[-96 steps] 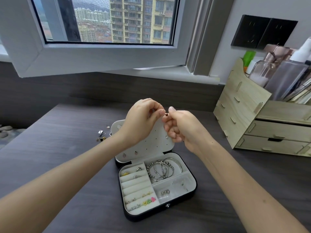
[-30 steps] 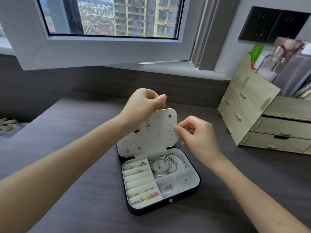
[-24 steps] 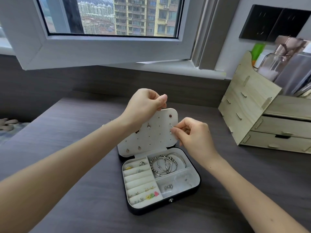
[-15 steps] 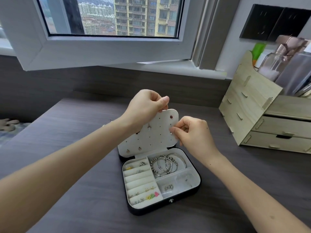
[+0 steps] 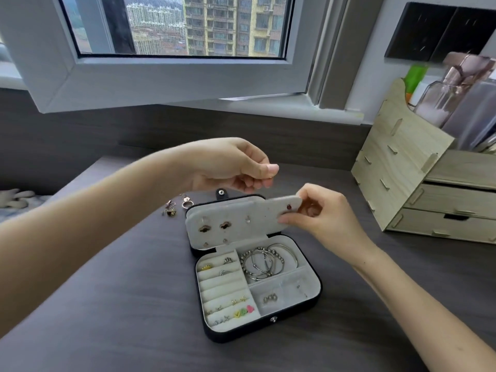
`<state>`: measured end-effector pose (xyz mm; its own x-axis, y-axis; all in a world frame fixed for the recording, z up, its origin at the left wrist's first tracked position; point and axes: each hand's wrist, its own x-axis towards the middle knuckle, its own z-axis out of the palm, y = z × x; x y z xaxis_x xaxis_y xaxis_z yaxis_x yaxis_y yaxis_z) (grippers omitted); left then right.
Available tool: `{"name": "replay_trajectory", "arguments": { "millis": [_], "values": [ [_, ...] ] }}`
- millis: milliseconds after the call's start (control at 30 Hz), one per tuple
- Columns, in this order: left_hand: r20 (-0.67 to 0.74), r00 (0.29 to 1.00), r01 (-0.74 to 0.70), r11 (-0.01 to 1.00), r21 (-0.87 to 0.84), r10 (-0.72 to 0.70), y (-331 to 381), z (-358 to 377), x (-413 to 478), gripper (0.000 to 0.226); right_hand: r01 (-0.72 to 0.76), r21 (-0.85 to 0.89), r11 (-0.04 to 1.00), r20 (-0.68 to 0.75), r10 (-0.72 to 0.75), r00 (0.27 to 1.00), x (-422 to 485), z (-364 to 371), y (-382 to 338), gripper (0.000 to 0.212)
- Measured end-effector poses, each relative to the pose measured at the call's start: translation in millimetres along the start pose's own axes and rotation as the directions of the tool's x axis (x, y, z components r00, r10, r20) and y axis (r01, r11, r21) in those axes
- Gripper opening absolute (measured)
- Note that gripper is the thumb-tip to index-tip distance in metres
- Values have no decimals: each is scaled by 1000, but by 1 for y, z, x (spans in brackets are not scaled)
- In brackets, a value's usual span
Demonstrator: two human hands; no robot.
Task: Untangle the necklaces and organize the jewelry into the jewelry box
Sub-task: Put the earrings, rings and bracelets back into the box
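The black jewelry box (image 5: 292,314) lies open on the desk, its white compartments holding rings, small studs and silver bangles (image 5: 268,261). Its white earring panel (image 5: 241,221) leans back at a low angle and carries several studs, including a red stud (image 5: 289,207) near the right corner. My right hand (image 5: 322,218) pinches that right corner between thumb and fingers. My left hand (image 5: 230,167) hovers just above the panel without touching it, thumb pressed to curled fingers; nothing shows between them. Loose earrings and a ring (image 5: 177,205) lie on the desk behind the box to the left.
A wooden drawer organizer (image 5: 418,189) with bottles stands at the right. The open window sash (image 5: 161,79) hangs over the back of the dark desk (image 5: 120,304). The box's snap tab (image 5: 221,193) sticks out behind the panel.
The earring panel has tipped from upright to leaning back. My left hand has let go of its top edge and lifted clear. My right hand now holds the right corner.
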<state>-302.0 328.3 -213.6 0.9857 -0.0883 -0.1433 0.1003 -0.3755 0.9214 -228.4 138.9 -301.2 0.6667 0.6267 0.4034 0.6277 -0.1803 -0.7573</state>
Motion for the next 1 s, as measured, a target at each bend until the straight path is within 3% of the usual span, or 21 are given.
{"name": "replay_trajectory", "arguments": {
  "millis": [167,300,400,1000],
  "values": [
    [79,996,29,995,99,-37,-31,12,18,26,210,-35,977,11,-210,978,-18,-1,15,34],
    [211,976,38,998,42,-46,-54,35,31,24,321,-75,944,17,-321,947,-24,0,20,38],
    [292,956,36,999,-18,-30,-62,41,38,25,381,-122,917,32,-380,925,-27,0,25,23],
    [493,870,-6,999,-43,27,-68,36,56,21,333,-26,943,2,-333,943,-27,1,26,16]
  ]
}}
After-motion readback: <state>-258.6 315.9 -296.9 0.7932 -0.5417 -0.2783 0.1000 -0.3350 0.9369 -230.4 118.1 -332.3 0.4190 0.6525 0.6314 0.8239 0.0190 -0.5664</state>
